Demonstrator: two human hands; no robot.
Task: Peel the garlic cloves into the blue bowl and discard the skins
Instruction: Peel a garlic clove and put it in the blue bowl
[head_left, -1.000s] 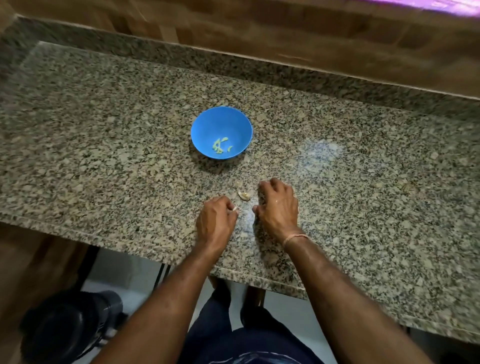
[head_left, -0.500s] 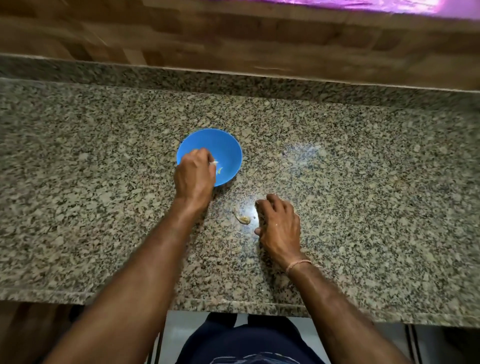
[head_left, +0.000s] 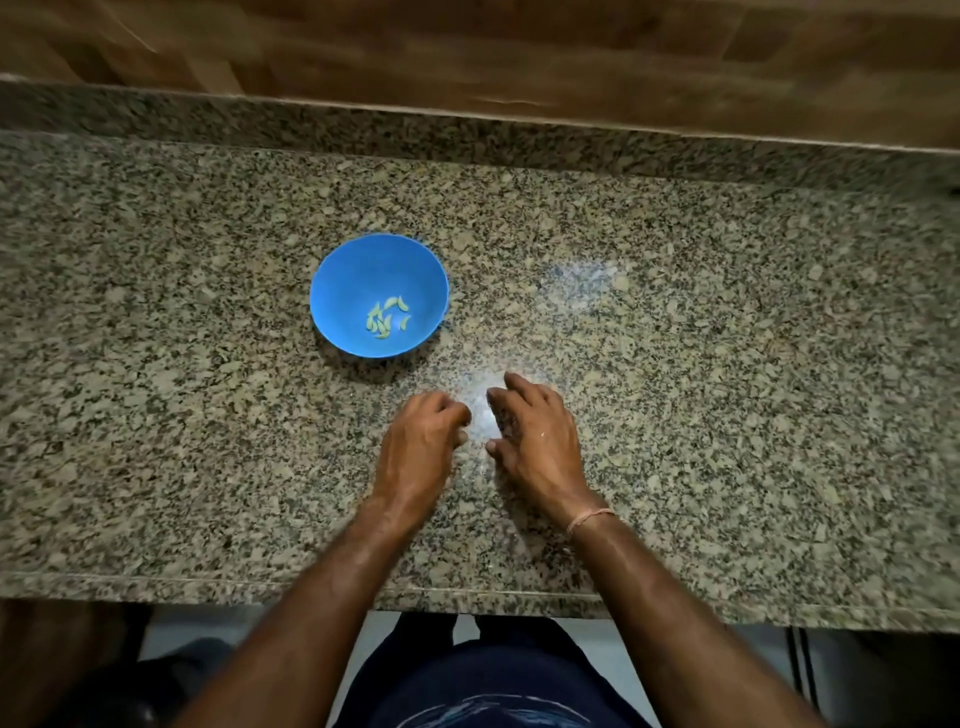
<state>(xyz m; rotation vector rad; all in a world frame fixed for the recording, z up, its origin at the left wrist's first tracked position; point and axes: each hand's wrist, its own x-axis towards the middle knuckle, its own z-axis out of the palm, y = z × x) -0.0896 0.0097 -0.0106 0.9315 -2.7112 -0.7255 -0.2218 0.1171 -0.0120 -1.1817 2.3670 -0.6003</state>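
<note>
Blue bowl (head_left: 353, 280), left of countertop (head_left: 727, 415) centre, holds peeled garlic cloves (head_left: 385, 318). Left hand (head_left: 418, 447), towards the front edge, is curled; cannot tell if it pinches anything. Right hand (head_left: 537, 441) beside it, fingers arched, tips down, nothing held. Cloves judged light, firm, slick: pinch by the ends.

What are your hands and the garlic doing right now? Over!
Left hand curled over the counter, contents hidden. Right hand resting beside it, fingers loose. Peeled cloves in blue bowl. Nothing blocking the bowl.
</note>
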